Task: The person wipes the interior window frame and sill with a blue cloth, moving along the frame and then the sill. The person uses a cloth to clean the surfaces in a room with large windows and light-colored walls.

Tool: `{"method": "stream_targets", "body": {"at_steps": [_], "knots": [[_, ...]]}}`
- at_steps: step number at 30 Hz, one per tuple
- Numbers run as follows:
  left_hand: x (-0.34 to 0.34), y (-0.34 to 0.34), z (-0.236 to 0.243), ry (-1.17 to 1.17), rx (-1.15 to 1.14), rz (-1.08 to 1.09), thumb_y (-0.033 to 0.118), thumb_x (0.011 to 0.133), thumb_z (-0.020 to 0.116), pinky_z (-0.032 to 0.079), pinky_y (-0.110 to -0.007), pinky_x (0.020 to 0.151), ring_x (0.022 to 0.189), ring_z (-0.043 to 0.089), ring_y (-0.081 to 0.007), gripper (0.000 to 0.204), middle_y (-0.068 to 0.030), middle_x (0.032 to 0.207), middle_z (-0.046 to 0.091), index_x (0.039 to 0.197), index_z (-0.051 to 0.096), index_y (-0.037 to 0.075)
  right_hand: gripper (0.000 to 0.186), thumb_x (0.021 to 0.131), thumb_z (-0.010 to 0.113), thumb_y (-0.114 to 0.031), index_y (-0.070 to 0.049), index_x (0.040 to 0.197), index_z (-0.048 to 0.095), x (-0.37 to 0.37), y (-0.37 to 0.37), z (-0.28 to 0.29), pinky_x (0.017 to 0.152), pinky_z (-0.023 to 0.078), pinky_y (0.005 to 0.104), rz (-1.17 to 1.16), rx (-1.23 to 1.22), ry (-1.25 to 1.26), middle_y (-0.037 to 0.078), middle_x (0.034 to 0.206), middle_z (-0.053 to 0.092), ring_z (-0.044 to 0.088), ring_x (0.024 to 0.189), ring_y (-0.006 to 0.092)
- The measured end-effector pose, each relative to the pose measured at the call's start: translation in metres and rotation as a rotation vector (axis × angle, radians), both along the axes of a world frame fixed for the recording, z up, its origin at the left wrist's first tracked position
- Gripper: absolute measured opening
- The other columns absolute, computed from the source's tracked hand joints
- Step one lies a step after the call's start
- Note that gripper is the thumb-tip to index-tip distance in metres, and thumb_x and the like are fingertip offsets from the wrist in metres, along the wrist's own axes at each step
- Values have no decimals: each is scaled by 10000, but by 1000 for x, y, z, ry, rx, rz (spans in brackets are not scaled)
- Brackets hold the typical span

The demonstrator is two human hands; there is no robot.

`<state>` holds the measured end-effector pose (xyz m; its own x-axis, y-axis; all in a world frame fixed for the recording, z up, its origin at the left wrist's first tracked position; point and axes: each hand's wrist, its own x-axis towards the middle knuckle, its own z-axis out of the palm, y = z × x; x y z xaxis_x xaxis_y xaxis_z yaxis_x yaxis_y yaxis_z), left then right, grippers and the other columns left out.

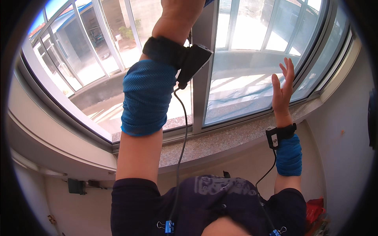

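My left arm reaches up across the window, and my left hand [182, 10] is cut off by the top edge, so its fingers do not show. A small bit of blue material [208, 2] peeks out beside it; whether I hold it is unclear. Behind that arm stands the grey window frame [201, 84]. My right hand [282, 88] is raised in front of the right glass pane [240, 86], empty, fingers apart; whether it touches the glass cannot be told. Each forearm wears a blue mesh sleeve [145, 98] and a black strapped device [193, 63] with a cable.
Below the window runs a speckled stone sill [208, 145]. A pale wall [342, 137] rises on the right, with a red plastic bag [315, 214] low beside me. A dark green object [76, 186] sits at the lower left. Cables [184, 137] hang along my arms.
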<state>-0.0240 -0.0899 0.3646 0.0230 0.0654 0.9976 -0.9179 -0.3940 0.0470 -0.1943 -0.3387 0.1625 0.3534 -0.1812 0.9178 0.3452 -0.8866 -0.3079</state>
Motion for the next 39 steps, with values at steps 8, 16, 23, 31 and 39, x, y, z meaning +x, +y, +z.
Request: {"method": "stream_targets", "body": {"at_steps": [8, 16, 23, 31, 39], "knots": [[-24, 6, -141, 118, 106, 208, 216, 888, 706, 397, -454, 1038, 1233, 477, -399, 667, -256, 1313, 534, 1407, 400, -73, 618, 977, 567, -233, -103, 1515, 292, -22, -4, -54, 1064, 421, 434, -68, 30, 199, 184, 1480, 437, 502, 1293, 340], [-30, 5, -242, 338, 71, 251, 165, 884, 695, 389, -443, 968, 1144, 514, -358, 601, -177, 1282, 559, 1391, 424, -7, 613, 937, 601, -157, -89, 1489, 344, -47, -18, -98, 1022, 429, 430, -90, 27, 333, 159, 1448, 488, 537, 1250, 330], [-49, 10, -261, 328, 192, 377, 319, 846, 729, 356, -457, 961, 1137, 520, -336, 607, -161, 1254, 578, 1314, 499, 8, 554, 933, 608, -163, -103, 1448, 415, -58, -4, -93, 1082, 383, 447, -139, -216, 345, 118, 1421, 515, 527, 1253, 329], [-54, 27, -230, 298, 104, 231, 187, 851, 727, 449, -436, 768, 900, 546, -388, 372, -181, 971, 559, 1100, 530, -6, 480, 915, 659, -195, -92, 1351, 490, 56, 136, 25, 888, 534, 400, 400, -94, 5, 144, 1264, 587, 615, 1097, 300], [-82, 59, -267, 254, -195, 44, 303, 943, 615, 382, -458, 814, 944, 509, -332, 409, -155, 1035, 528, 1202, 473, 19, 263, 798, 752, -145, -135, 1041, 652, 52, 207, 44, 706, 554, 315, 714, -582, -88, 27, 894, 552, 621, 841, 196]]}}
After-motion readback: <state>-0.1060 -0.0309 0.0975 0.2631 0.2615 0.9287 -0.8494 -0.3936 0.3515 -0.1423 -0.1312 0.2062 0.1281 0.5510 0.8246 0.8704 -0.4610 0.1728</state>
